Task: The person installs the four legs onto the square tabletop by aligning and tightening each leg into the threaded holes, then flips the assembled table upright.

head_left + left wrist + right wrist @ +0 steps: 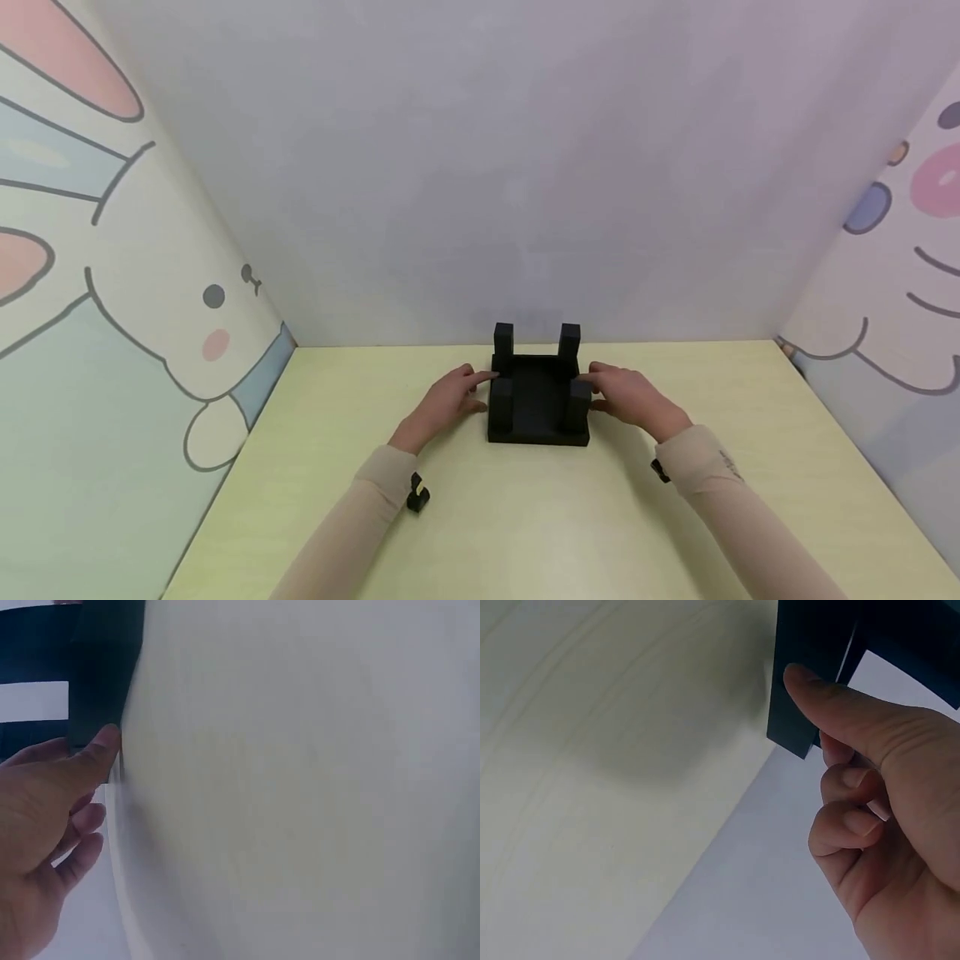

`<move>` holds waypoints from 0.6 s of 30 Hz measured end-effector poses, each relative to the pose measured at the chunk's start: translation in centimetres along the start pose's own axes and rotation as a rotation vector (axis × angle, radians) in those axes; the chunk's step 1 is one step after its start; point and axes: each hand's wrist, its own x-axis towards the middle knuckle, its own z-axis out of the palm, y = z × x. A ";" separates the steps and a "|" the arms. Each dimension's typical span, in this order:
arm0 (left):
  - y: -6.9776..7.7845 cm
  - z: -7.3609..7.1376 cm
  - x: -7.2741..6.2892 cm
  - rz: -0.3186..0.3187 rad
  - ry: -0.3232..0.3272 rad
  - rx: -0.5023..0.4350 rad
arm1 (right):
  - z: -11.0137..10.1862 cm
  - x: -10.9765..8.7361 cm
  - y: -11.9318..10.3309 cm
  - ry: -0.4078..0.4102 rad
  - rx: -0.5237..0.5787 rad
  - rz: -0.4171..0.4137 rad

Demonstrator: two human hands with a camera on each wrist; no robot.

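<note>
A black stand [537,400] with a flat, low-rimmed base and upright corner posts sits on the table near the back wall. At its left side my left hand [448,398] pinches the edge, forefinger over the side and thumb lower down. My right hand [630,396] grips the opposite side in much the same way. In the left wrist view, the thumb of the left hand [45,817] lies against the dark stand [109,660]. The right wrist view has the right hand [907,765] with its thumb pressed on the stand's side [810,645] and its other fingers curled.
The pale yellow table [525,517] meets a plain whitish back wall [480,167]. Side panels with cartoon drawings stand at the left [142,333] and right [885,292]. A small black wrist piece [417,493] shows beside the left sleeve [345,525].
</note>
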 end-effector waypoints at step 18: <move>-0.3 -0.9 1.5 0.307 0.057 0.575 | 1.4 1.7 1.2 -0.026 -0.078 -0.002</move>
